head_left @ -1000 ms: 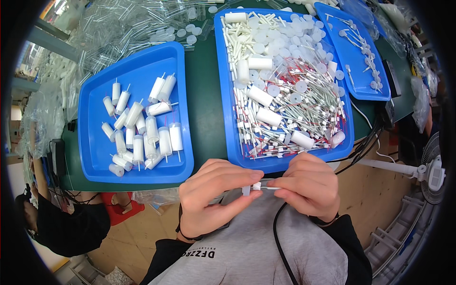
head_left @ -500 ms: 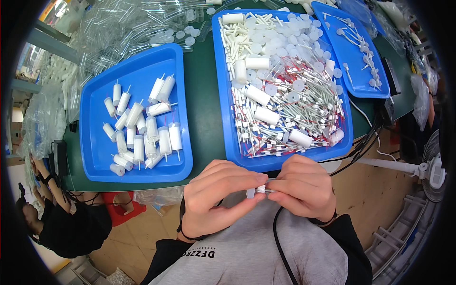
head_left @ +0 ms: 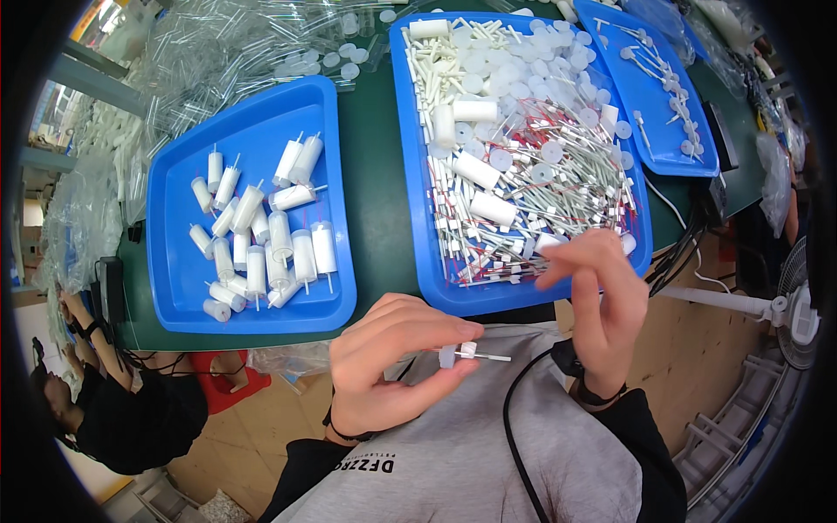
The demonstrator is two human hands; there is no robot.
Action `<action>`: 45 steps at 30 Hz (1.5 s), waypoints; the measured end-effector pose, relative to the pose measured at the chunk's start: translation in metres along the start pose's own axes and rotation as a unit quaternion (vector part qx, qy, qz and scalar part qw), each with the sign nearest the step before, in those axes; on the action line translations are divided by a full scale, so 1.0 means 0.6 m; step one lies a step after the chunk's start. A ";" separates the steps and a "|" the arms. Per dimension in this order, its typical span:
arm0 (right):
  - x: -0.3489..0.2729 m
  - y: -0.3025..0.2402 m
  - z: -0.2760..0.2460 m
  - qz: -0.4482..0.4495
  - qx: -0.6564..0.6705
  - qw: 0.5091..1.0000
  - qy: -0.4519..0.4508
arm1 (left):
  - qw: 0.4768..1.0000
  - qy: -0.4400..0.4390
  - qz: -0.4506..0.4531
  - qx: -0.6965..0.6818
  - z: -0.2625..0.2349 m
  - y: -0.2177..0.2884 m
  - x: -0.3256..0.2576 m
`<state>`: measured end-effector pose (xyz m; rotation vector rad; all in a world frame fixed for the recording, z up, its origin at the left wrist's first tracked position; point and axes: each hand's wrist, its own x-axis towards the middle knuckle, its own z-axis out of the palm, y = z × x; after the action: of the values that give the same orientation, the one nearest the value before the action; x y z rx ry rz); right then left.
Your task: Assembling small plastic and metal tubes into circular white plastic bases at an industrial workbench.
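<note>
My left hand pinches a small rod assembly between thumb and fingertips. It has a translucent round cap, a small white block beside the cap and a thin pale rod sticking out to the right. My right hand hovers over the near right corner of the middle blue tray, fingers apart and slightly bent. Its fingertips partly cover a white cylinder; whether they touch it is unclear. Around it lie many thin rods with white blocks and red wires.
A blue tray at left holds white cylinders with protruding rods. At far right, another blue tray carries capped rods. Clear plastic tubes pile up behind. A fan stands right; another person is at left.
My right hand has let go of the rod assembly and moved up and right to the middle tray. My left hand keeps hold of the assembly, nearly in place.
</note>
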<state>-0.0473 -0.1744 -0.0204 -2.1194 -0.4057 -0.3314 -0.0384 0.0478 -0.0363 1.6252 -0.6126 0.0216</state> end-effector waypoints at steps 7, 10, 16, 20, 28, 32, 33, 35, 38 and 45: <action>-0.001 0.032 0.001 0.089 -0.221 0.971 -0.017 | 1.000 0.001 0.015 0.008 -0.005 -0.003 0.000; 0.000 0.032 0.003 0.092 -0.247 0.964 -0.041 | 1.000 -0.001 0.022 0.009 -0.006 -0.005 -0.001; -0.001 0.036 0.006 0.073 -0.231 0.969 -0.037 | 1.000 0.003 0.002 0.018 -0.005 -0.007 -0.006; -0.004 0.040 0.007 0.084 -0.225 0.970 -0.028 | 1.000 0.020 -0.005 0.014 -0.004 -0.007 -0.010; -0.003 0.049 0.004 0.079 -0.214 0.973 -0.032 | 0.999 0.044 -0.029 -0.003 0.004 -0.007 -0.013; -0.003 0.047 0.003 0.065 -0.208 0.975 -0.028 | 0.999 0.044 -0.015 0.005 0.003 -0.006 -0.013; -0.003 0.045 0.004 0.065 -0.209 0.975 -0.028 | 0.999 0.044 -0.011 0.009 0.003 -0.007 -0.013; -0.001 0.038 0.011 0.088 -0.205 0.975 -0.017 | 0.999 0.042 -0.009 0.007 0.003 -0.010 -0.014; 0.002 0.037 0.020 0.100 -0.220 0.970 -0.010 | 0.999 0.042 -0.013 0.003 0.005 -0.011 -0.015; 0.005 0.044 0.028 0.117 -0.243 0.963 0.003 | 0.999 0.042 -0.013 0.008 0.004 -0.009 -0.017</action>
<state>-0.0326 -0.1738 -0.0483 -2.6137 -0.0648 -0.3235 -0.0457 0.0492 -0.0454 1.6393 -0.5281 0.0760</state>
